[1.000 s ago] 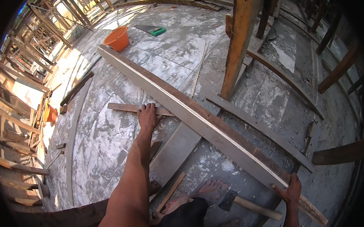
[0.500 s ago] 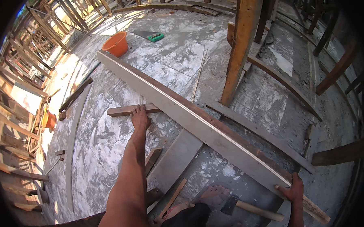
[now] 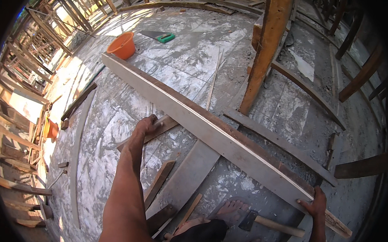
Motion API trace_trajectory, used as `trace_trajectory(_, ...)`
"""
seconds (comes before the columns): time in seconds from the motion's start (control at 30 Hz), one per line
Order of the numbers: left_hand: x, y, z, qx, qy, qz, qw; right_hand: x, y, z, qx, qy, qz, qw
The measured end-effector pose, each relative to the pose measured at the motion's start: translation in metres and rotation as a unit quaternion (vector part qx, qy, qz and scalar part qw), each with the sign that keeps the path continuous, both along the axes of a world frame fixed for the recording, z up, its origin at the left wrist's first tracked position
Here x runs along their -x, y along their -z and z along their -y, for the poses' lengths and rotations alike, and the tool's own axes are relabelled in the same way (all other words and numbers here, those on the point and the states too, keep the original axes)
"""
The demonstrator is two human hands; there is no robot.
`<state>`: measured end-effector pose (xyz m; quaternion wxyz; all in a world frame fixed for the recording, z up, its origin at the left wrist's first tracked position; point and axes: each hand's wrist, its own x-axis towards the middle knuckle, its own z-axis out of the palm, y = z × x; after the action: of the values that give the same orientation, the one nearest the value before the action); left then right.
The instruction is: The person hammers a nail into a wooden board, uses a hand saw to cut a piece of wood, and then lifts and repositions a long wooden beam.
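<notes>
A long grey-faced wooden beam (image 3: 189, 120) lies diagonally from the far left to the near right. My right hand (image 3: 315, 203) grips its near end, thumb on the grey face. My left hand (image 3: 145, 124) is closed around a short wooden block (image 3: 165, 125) beside the beam's left side; the block's far end meets the beam. Under the beam's middle runs a wide grey board (image 3: 188, 171), angled toward my feet. A hatchet (image 3: 278, 226) with a wooden handle rests on the floor by my foot, left of my right hand.
An orange basin (image 3: 122, 46) and a green-handled handsaw (image 3: 158, 35) sit past the beam's far end. An upright timber post (image 3: 267, 53) stands right of the beam, near a loose plank (image 3: 281, 147). Wood offcuts (image 3: 160, 183) lie near my feet.
My left hand has turned and curled around the short block, whose near end has swung toward me, so it now slants. My right hand still holds the beam, which has hardly moved.
</notes>
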<state>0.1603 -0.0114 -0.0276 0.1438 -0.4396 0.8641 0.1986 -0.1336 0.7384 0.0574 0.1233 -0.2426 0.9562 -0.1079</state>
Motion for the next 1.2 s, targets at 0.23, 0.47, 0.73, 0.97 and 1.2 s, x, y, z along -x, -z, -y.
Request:
trace_trajectory(0.23,-0.010,0.035,-0.071,0.161,-0.009,-0.043,0.986,0.002,-0.004,-0.005,-0.021,0.007,-0.009,1.000)
trace_trajectory(0.47,-0.026,0.050,-0.058,-0.025,-0.116,-0.167,0.979,0.000,-0.001,-0.007,-0.020,-0.002,-0.025,0.999)
trace_trajectory(0.73,-0.003,0.008,-0.057,0.177,-0.109,-0.062,0.976,-0.008,-0.007,-0.006,0.003,0.010,-0.055,0.998)
trace_trajectory(0.97,-0.031,0.032,-0.037,0.182,-0.104,-0.026,0.977,-0.026,0.011,-0.009,0.034,0.001,-0.065,0.997)
trace_trajectory(1.2,-0.031,0.042,-0.060,0.170,-0.224,0.062,0.958,-0.003,0.001,-0.006,0.010,0.010,-0.034,0.999)
